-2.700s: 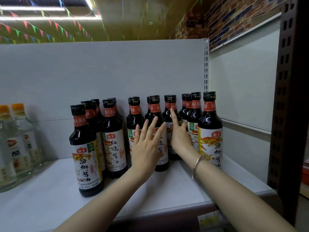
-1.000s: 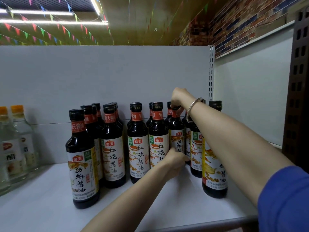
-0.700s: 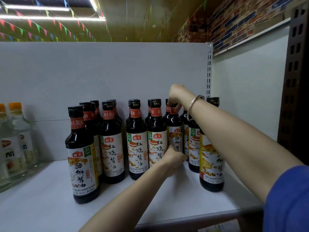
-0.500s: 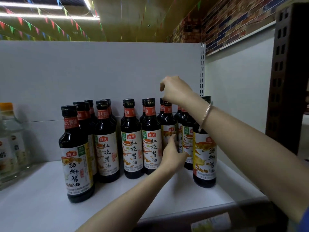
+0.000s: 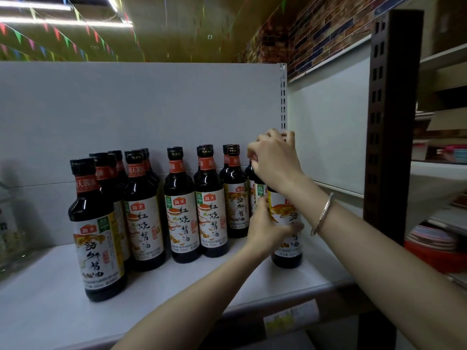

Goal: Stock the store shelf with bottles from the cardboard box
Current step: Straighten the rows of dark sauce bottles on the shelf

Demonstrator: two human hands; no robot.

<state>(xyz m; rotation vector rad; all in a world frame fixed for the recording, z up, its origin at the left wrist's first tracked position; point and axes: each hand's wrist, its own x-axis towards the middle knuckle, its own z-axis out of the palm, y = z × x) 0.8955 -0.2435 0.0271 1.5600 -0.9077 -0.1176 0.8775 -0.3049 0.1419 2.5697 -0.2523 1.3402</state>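
At the far left edge a clear glass bottle (image 5: 7, 223) stands blurred on the white metal shelf (image 5: 50, 311). Right of it stand rows of dark soy sauce bottles (image 5: 182, 205) with black caps and white labels, upright and close together. At the right end of the rows, the left hand (image 5: 265, 223) wraps its fingers round the label of the rightmost dark bottle (image 5: 286, 238), standing on the shelf. The right hand (image 5: 275, 157), a silver bangle (image 5: 323, 213) on its wrist, curls round that bottle's cap and neck. A dark perforated upright post (image 5: 389, 122) rises further right.
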